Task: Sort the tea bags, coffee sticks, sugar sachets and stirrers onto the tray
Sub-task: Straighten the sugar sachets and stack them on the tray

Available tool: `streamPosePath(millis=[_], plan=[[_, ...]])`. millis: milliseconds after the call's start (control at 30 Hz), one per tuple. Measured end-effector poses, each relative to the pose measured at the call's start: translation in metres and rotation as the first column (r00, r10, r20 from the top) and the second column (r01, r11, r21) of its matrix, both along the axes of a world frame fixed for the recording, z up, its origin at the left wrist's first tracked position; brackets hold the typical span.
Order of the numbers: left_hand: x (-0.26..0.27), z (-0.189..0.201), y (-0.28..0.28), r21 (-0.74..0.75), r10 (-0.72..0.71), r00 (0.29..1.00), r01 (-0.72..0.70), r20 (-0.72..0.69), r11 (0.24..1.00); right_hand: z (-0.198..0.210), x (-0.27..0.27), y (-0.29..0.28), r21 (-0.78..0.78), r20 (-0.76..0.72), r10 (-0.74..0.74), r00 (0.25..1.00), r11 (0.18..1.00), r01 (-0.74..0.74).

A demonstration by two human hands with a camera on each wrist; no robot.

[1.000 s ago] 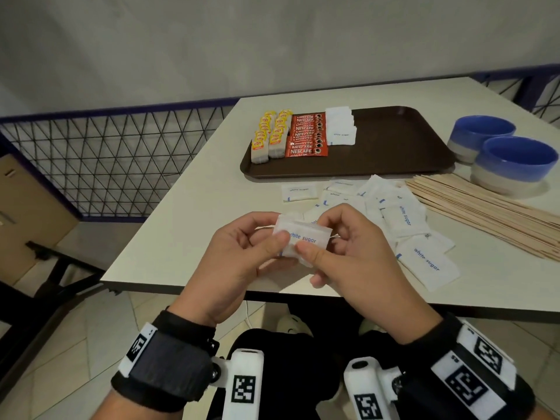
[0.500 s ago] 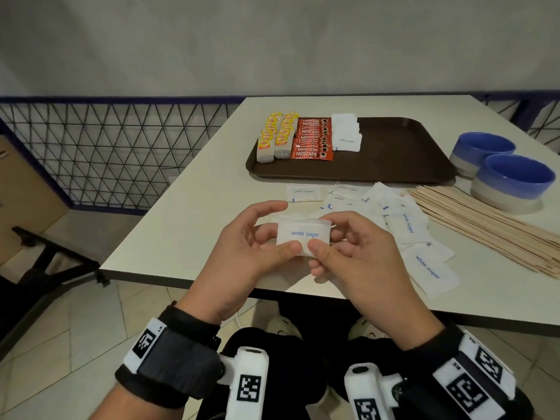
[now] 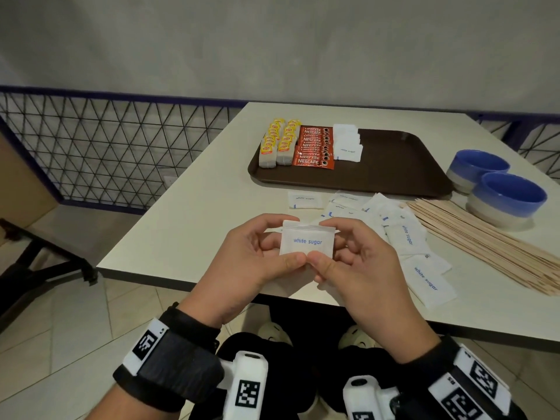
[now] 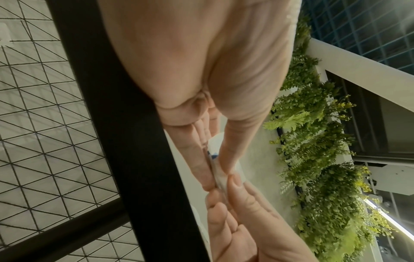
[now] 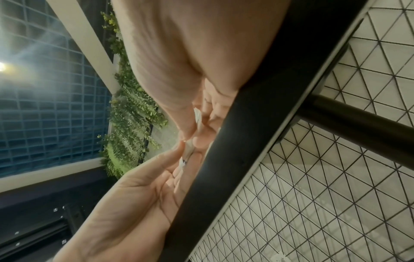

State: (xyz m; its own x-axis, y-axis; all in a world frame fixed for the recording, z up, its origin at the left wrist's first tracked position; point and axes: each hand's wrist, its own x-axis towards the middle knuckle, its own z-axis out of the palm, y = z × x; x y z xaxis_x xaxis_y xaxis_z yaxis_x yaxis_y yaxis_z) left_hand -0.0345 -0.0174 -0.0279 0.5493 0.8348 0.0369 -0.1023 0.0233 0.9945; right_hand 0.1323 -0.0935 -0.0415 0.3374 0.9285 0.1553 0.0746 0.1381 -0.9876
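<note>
White sugar packets (image 3: 307, 241) sit in a small stack between both hands, held up over the near edge of the counter (image 3: 194, 225). The left hand (image 3: 251, 253) pinches the stack with thumb in front and fingers behind, so its grip is closed on the packets. The right hand (image 3: 360, 262) does the same from the other side, and the two thumbs almost meet at the bottom edge. Blue words on the front packet say "white sugar". In the left wrist view the thin stack (image 4: 216, 170) shows edge-on between the fingertips.

Farther back on the counter lies a brown tray (image 3: 394, 168). On its left part stand two rows of yellow tea bags (image 3: 277, 144), then a row of red coffee sticks (image 3: 315, 148) just beside them, then a short pile of sugar packets (image 3: 348, 144) next to those.

More loose sugar packets (image 3: 403, 234) lie spread on the counter between the tray and the hands. Wooden stirrers (image 3: 485, 247) lie in a long flat bunch to the right of them. Two blue bowls (image 3: 503, 194) stand near the tray's right end.
</note>
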Motion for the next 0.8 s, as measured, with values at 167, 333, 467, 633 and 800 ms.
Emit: streamPosePath(millis=[167,333,467,633,800], plan=[[-0.001,-0.001,-0.001,0.024,0.026,1.000,-0.026,-0.004,0.999,0.002,-0.002,0.000,0.004,0.024,-0.045,0.999,0.999,0.045],[-0.002,0.001,-0.001,0.040,0.041,0.999,-0.042,0.029,0.998,0.038,0.003,-0.002,-0.030,0.373,-0.036,0.927,0.998,0.051],[0.007,0.002,0.001,0.071,0.075,0.995,-0.080,0.068,0.994,0.081,0.015,0.017,-0.191,0.741,0.180,0.647,0.980,-0.054],[0.008,-0.007,0.010,0.211,0.137,0.982,-0.162,0.129,0.964,0.122,0.065,0.067,-0.383,0.778,0.345,0.525,0.923,-0.038],[0.000,-0.013,0.025,0.125,0.273,0.921,-0.317,0.277,0.940,0.140,0.150,0.158,-0.413,0.808,0.268,0.525,0.892,0.181]])
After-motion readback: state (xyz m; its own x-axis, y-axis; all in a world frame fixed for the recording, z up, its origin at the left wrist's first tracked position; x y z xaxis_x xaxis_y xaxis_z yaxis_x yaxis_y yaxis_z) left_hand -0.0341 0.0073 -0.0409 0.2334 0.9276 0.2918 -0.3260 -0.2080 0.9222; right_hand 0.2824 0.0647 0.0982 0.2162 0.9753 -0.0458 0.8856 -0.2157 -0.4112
